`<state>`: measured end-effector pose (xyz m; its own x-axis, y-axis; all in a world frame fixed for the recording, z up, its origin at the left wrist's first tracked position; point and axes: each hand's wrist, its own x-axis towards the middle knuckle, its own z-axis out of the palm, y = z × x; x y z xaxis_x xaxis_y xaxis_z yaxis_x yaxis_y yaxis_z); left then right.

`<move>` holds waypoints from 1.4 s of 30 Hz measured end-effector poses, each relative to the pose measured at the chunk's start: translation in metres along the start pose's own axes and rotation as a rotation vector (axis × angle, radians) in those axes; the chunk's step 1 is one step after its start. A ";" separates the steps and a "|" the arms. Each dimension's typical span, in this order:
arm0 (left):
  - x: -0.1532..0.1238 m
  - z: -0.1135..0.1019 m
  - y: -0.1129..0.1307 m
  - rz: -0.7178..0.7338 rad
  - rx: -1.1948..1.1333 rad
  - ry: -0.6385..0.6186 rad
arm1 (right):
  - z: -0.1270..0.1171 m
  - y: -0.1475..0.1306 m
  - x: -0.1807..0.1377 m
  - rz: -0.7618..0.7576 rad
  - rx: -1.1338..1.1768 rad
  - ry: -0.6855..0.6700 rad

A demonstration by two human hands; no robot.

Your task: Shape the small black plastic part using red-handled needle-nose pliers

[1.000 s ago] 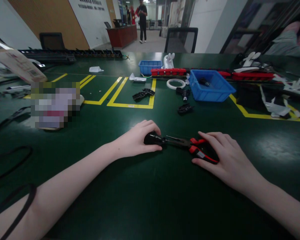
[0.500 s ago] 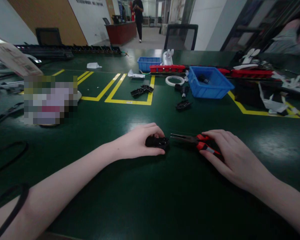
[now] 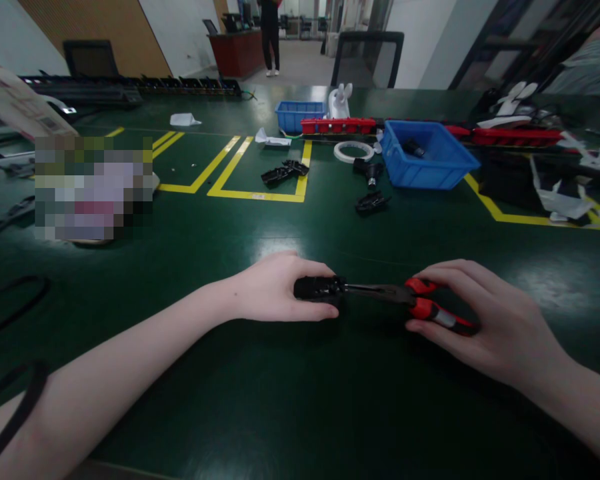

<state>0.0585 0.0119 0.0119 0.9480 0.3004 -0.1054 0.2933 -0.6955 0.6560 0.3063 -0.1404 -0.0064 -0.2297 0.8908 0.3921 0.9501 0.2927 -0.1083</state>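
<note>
My left hand (image 3: 275,290) grips a small black plastic part (image 3: 317,288) between thumb and fingers, low over the green table (image 3: 300,400). In my right hand (image 3: 500,320) is a pair of long-nose pliers (image 3: 385,292) with red handles, pointing left. The tips of the pliers' jaws reach the right end of the black part; whether they grip anything there is too small to tell. Farther back lie a similar black part (image 3: 372,202) and a pair of joined or overlapping black pieces (image 3: 284,171).
A blue bin (image 3: 430,167) with black items stands at the back right, beside a white ring (image 3: 353,152) and a black fitting (image 3: 369,172). Behind run red strips (image 3: 337,126) and a smaller blue bin (image 3: 300,117). A blurred-out object (image 3: 95,193) lies left. A person (image 3: 270,37) stands far off.
The pliers' jaws have closed together and now meet the black part, where a gap was before. My right hand has shifted slightly right in view; the black part has turned a little.
</note>
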 end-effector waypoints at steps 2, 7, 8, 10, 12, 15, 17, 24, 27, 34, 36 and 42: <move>0.001 0.001 0.001 -0.008 -0.006 -0.009 | 0.001 -0.001 -0.001 0.011 0.009 -0.010; 0.001 0.002 0.003 0.004 0.013 -0.001 | 0.001 -0.003 0.000 0.024 0.012 -0.036; 0.000 0.002 0.004 0.002 0.018 -0.002 | 0.001 -0.004 0.000 0.024 0.010 -0.044; 0.000 0.002 0.006 -0.012 0.034 -0.008 | 0.001 -0.005 0.001 0.025 0.010 -0.057; 0.000 0.002 0.007 -0.020 0.055 -0.016 | 0.001 -0.006 0.002 0.029 0.008 -0.061; 0.000 0.003 0.007 -0.003 0.088 -0.011 | 0.002 -0.007 0.003 0.030 0.001 -0.058; 0.001 0.004 0.005 0.009 0.104 -0.005 | 0.004 -0.006 0.004 0.022 0.003 -0.060; 0.002 0.007 0.002 0.024 0.105 0.012 | 0.001 -0.005 0.002 0.026 0.013 -0.032; 0.002 0.007 0.002 0.024 0.112 0.014 | 0.000 -0.005 0.002 0.027 0.027 -0.027; 0.002 0.004 0.005 0.012 0.112 -0.002 | 0.001 -0.005 0.001 0.020 0.024 -0.034; 0.002 0.004 0.005 0.019 0.099 -0.002 | 0.001 -0.005 0.002 0.014 0.022 -0.042; 0.002 0.005 0.002 0.030 0.082 -0.001 | 0.004 -0.006 0.003 0.000 0.004 -0.053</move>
<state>0.0614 0.0073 0.0093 0.9568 0.2774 -0.0874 0.2735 -0.7556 0.5953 0.2989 -0.1386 -0.0080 -0.2410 0.9078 0.3434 0.9491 0.2943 -0.1120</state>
